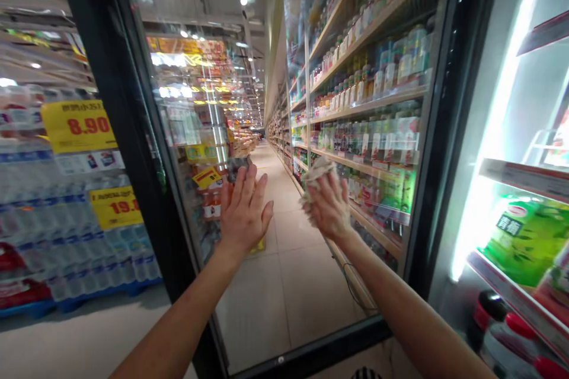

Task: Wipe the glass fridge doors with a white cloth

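Note:
A glass cooler door (284,302) in a black frame stands open before me. Flat against its pane rests my left hand (243,213), fingers stretched out and holding nothing. To the right of it, my right hand (331,204) presses a crumpled, pale cleaning cloth (320,173) onto the glass. Part of the cloth sticks out above and to the left of the fingers; the palm hides the rest. Shelves of bottles and a store aisle show in the pane.
On the right, a lit cooler holds a green bag (522,237) on a shelf, with red-capped containers (511,337) below. To the left stand stacked water bottles (89,254) on a blue pallet (80,303), with yellow price signs (80,126).

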### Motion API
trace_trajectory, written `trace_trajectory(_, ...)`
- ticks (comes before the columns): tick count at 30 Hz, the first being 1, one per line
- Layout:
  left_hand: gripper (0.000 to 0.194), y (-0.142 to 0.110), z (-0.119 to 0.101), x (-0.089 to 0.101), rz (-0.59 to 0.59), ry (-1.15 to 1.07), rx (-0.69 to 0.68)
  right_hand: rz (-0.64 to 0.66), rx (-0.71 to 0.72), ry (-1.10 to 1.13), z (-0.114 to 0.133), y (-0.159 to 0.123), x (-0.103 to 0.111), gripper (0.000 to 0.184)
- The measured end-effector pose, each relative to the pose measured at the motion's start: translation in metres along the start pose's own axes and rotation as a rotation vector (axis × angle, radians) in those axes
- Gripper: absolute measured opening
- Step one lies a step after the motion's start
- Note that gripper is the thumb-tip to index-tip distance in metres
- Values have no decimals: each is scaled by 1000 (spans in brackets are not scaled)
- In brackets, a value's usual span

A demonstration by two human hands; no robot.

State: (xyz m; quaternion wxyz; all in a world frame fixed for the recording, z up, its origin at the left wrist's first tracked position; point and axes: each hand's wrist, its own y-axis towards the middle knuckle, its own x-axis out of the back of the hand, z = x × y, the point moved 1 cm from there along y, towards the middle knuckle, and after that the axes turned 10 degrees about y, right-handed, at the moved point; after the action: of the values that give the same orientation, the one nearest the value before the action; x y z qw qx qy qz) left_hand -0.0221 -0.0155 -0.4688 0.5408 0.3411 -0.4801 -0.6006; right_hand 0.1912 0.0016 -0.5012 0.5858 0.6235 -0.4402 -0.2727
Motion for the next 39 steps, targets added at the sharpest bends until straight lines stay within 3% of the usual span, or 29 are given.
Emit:
trace_trajectory(3,59,0,-1,1,2,10,5,-267,-375,-75,-47,3,15,48)
trace_trajectory(5,61,-1,-2,1,-2,8,10,-353,-473,-86,-49,6,15,50)
trace_trajectory(7,62,-1,-1,0,-6,-4,13,-265,-357,-63,-25,6,7,50)
trace_trajectory(10,62,-1,0,-1,4,-18,15,-42,-3,-5,11,-4,-6,48)
trace_trajectory(12,62,-1,0,-1,12,-17,12,14,82,-5,5,-14,-4,46)
trace_trajectory(14,61,-1,0,0,3,-13,8,-58,-58,-55,-24,-21,5,46)
trace_trajectory(16,62,-1,-2,0,-8,-16,8,-220,-317,-114,-56,-22,16,48)
trace_trajectory(18,62,-1,-2,0,-10,-29,15,-343,-469,-139,-67,-19,20,49)
trace_trajectory(20,63,-2,-2,-1,5,-44,21,-312,-413,-122,-52,-17,15,49)
trace_trajectory(23,64,-2,0,-3,6,-34,20,-94,-84,-52,-17,-21,3,48)
trace_trajectory(25,64,-2,0,-3,-4,-11,13,-17,16,-37,-16,-29,3,47)
trace_trajectory(27,64,-2,0,-2,-7,7,5,-86,-92,-73,-42,-38,12,47)
trace_trajectory(30,65,-1,-2,-1,6,17,8,-328,-455,-127,-93,-45,27,48)
trace_trajectory(32,65,-1,-3,0,2,9,9,-428,-582,-124,-105,-42,30,48)
trace_trajectory(34,66,-1,-2,-1,-8,-5,10,-395,-525,-103,-92,-35,26,49)
trace_trajectory(37,65,-1,-1,-3,-13,-14,12,-154,-201,-48,-52,-28,14,48)
trace_trajectory(39,65,-2,0,-4,-17,-9,10,-12,-13,-23,-42,-29,13,46)
